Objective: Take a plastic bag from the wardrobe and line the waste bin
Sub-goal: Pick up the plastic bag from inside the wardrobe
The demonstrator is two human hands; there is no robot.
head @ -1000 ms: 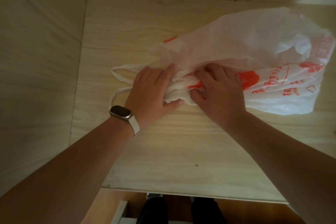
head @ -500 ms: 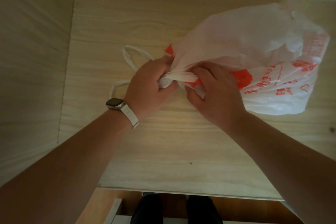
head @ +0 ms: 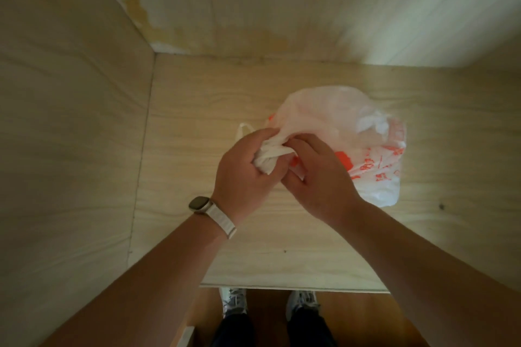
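Note:
A white plastic bag [head: 338, 124] with orange print lies stuffed and puffy on the pale wooden wardrobe shelf [head: 197, 110]. Its neck is bunched into a twisted wad between both hands. My left hand [head: 242, 175], with a watch on the wrist, is closed around that wad. My right hand [head: 318, 177] pinches the same neck from the right side, fingers curled over it. One white handle loop [head: 244, 128] sticks out behind my left hand. The waste bin is not in view.
The wardrobe's left side panel [head: 70, 135] and back panel [head: 310, 8] enclose the shelf; the back corner is stained. The shelf's front edge [head: 296, 287] is close to me. Below it are the wooden floor and my two shoes [head: 234, 301].
My left hand went from lying flat on the bag's neck to gripping it in a fist. Both hands drew the bunched neck up and toward me. The view tilted up and back.

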